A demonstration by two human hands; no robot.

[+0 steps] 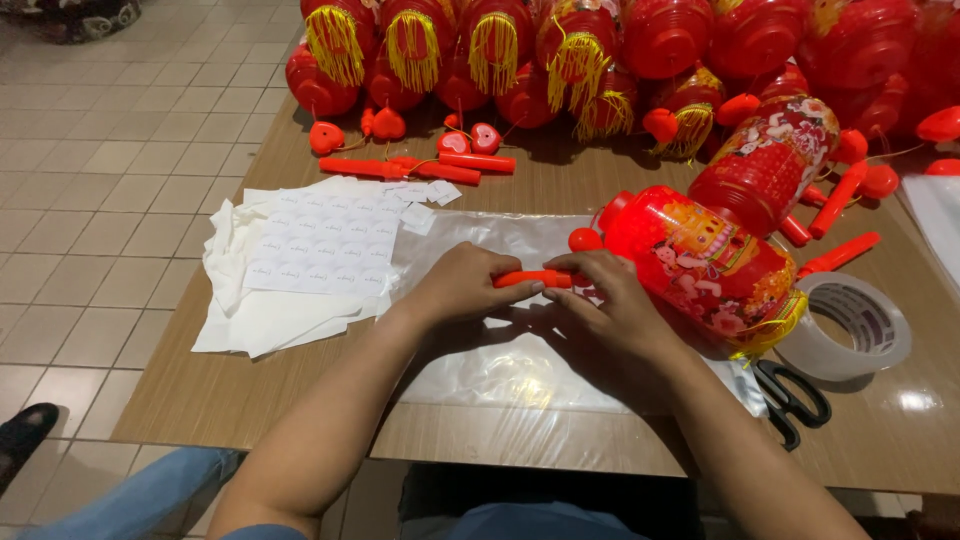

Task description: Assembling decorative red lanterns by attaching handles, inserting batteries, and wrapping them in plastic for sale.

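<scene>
Head view: both hands meet over clear plastic bag [520, 360] on tabletop [250, 400]. Left hand [462, 285] and right hand [610, 300] each in clenched grip on orange handle stick [533, 279], attached to red printed lantern [700, 255] lying beside. Lantern not bagged yet. Sticker sheets [320, 245], tape roll [850, 325], scissors [790, 395] nearby; finished-looking tasselled lanterns [500, 50] piled behind, loose sticks [440, 168] remaining.

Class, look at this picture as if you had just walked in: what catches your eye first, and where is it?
First, the heap of red lanterns with yellow tassels along the table's far edge. Next, at the centre, the left hand and right hand both grip a red stick over a clear plastic sheet, beside a printed red lantern lying on its side. A tape roll and black scissors lie at the right.
</scene>
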